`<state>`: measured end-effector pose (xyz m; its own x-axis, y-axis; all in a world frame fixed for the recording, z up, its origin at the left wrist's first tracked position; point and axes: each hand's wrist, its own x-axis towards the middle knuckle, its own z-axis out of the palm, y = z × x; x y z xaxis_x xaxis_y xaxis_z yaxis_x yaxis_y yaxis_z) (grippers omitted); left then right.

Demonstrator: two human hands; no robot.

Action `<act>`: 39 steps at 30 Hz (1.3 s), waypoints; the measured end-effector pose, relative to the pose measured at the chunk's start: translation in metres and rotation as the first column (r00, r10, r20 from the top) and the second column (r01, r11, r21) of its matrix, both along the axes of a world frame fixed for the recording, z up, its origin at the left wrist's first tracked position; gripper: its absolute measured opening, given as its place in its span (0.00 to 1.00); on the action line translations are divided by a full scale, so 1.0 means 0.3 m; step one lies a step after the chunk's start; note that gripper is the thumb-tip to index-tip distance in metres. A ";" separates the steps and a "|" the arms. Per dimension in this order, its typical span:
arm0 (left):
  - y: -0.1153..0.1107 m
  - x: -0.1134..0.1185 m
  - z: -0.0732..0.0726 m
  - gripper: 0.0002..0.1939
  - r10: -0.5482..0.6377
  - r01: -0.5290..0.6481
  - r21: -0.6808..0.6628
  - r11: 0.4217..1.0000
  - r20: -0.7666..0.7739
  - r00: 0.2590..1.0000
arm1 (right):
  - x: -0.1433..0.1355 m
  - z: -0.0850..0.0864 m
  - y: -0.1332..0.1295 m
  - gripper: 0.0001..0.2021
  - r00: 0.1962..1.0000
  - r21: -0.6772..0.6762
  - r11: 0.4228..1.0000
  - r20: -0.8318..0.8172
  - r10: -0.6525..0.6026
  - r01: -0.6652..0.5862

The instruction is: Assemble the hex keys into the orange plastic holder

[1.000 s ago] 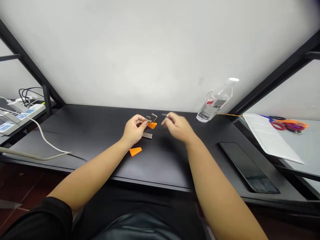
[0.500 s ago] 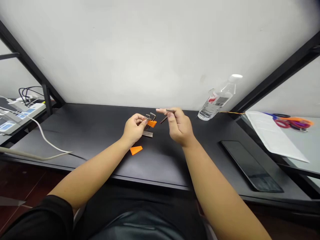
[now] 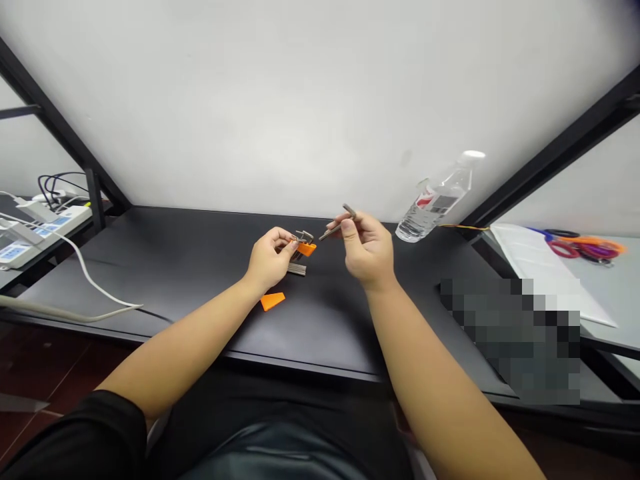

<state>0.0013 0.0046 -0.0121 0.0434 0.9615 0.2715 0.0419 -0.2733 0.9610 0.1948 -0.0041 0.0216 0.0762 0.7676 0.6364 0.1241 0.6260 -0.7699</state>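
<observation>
Pinched in the left hand is an orange holder with bent metal keys; just right of the holder, the right hand grips another bent key. To the holder's near left, an orange piece lies on the black table.

Legible words, brands or numbers: none. On the clear bottle near the wall, a label with a red-and-white patch beside a dark grey block; print too small and blurred for reading. On the white power strip at far left, blue panels along the upper face; any markings likewise unresolved. Under the pixelated patch at right, surface detail hidden.
</observation>
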 end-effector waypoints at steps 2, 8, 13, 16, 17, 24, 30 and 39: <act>0.002 -0.001 -0.001 0.11 -0.002 0.002 0.018 1.000 -0.016 1.000 | -0.008 0.002 -0.008 0.16 0.999 -0.018 0.999 0.014 0.036 -0.036; 0.001 -0.004 0.000 0.10 -0.003 0.006 0.086 0.996 -0.034 0.999 | -0.010 -0.010 -0.013 0.15 0.986 -0.081 0.992 0.127 0.106 -0.096; -0.003 -0.007 0.002 0.08 0.015 -0.009 0.100 0.995 -0.057 0.998 | -0.005 -0.014 -0.006 0.14 0.971 -0.121 0.991 0.228 0.078 -0.051; 0.002 -0.009 -0.002 0.08 0.018 -0.011 0.099 0.995 -0.065 0.998 | -0.007 -0.007 -0.011 0.12 0.938 -0.172 0.984 0.330 0.102 -0.046; 0.005 -0.010 -0.004 0.08 0.018 -0.012 0.097 0.995 -0.066 0.998 | -0.009 -0.005 -0.013 0.12 0.920 -0.200 0.978 0.369 0.129 -0.057; 0.007 0.001 -0.002 0.12 -0.047 0.049 -0.017 0.999 0.131 0.990 | -0.018 0.002 -0.021 0.14 0.874 -0.240 0.966 0.446 0.193 -0.090; 0.001 -0.009 0.013 0.19 -0.313 0.412 -0.199 0.889 0.394 0.864 | 0.022 0.023 -0.029 0.21 0.794 -0.080 0.962 0.549 0.261 -0.261; -0.004 -0.002 -0.010 0.14 -0.501 0.562 -0.307 0.768 0.257 0.826 | 0.026 0.028 -0.030 0.08 0.715 -0.009 0.949 0.655 0.245 -0.316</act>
